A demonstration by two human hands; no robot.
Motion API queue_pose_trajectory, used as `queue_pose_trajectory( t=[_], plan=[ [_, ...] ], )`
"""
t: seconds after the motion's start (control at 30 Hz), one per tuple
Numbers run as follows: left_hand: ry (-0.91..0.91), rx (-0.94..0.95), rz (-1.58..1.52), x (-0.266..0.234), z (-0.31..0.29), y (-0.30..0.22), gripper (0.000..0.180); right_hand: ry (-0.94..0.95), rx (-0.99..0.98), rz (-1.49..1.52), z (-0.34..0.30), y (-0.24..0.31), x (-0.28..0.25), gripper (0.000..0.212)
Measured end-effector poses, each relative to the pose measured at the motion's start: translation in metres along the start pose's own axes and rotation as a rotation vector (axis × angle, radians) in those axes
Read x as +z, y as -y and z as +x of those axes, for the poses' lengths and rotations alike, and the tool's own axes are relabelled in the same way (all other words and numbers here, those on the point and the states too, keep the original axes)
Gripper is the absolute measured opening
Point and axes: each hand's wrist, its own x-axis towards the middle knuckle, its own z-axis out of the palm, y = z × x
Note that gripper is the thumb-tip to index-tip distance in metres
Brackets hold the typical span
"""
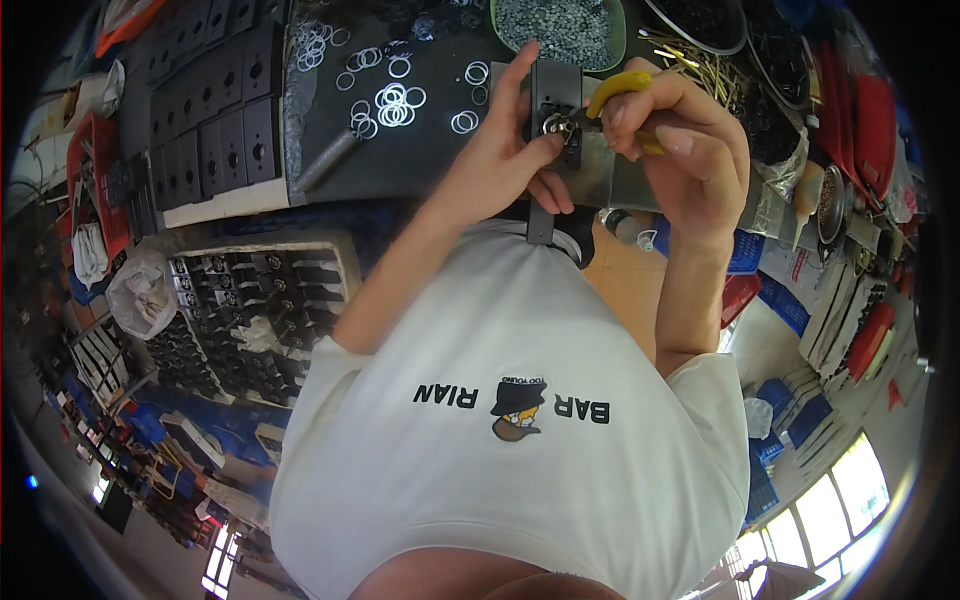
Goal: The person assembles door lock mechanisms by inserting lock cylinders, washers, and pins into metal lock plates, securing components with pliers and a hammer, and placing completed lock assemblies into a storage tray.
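Observation:
My left hand (505, 145) grips a long black metal part (557, 82) at the table's near edge, with the thumb pressed beside a round hole in it and the index finger stretched along its side. In my right hand (700, 150) are pliers with yellow handles (618, 92), the fingers wrapped round them. The pliers' tip reaches the shiny round fitting (558, 124) in the black part; whether it grips a ring there is too small to tell. Several loose thin metal rings (398, 104) lie on the dark table to the left of my left hand.
A green bowl (622, 40) of small metal pieces stands beyond my hands. Black plates with holes (222, 150) are lined up at the left. A tray of black parts (345, 262) sits lower left. Brass-coloured rods (690, 62) and a clear bottle (625, 226) are at the right.

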Motion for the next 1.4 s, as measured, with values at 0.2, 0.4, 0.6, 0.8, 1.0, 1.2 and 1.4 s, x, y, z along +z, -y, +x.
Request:
queue_pose_trajectory(
  t=[0.2,0.4,0.6,0.8,1.0,1.2,1.4],
  plan=[
    [0.018,-0.078,-0.088,-0.003,0.001,-0.003,0.088,0.195,0.118,-0.044,0.018,0.015,-0.001,0.050],
    [0.080,-0.068,-0.056,-0.007,-0.001,-0.007,0.092,0.080,0.188,-0.033,0.035,0.004,-0.003,0.049],
    [0.088,-0.069,-0.074,-0.014,0.001,0.000,0.090,-0.526,0.294,0.352,0.071,0.036,0.069,0.044],
    [0.086,-0.085,-0.130,-0.013,0.002,-0.003,0.089,0.069,-0.279,0.427,0.053,-0.022,0.009,0.049],
    [0.069,-0.079,-0.150,-0.014,0.000,-0.004,0.089,0.186,-0.089,0.450,0.053,-0.030,0.003,0.041],
    [0.074,-0.088,-0.143,-0.013,0.002,-0.003,0.088,0.200,-0.039,0.403,0.058,-0.040,0.002,0.043],
    [0.100,-0.071,-0.106,-0.012,0.002,-0.007,0.088,0.226,-0.246,0.384,0.050,0.008,0.008,0.040]
  ],
)
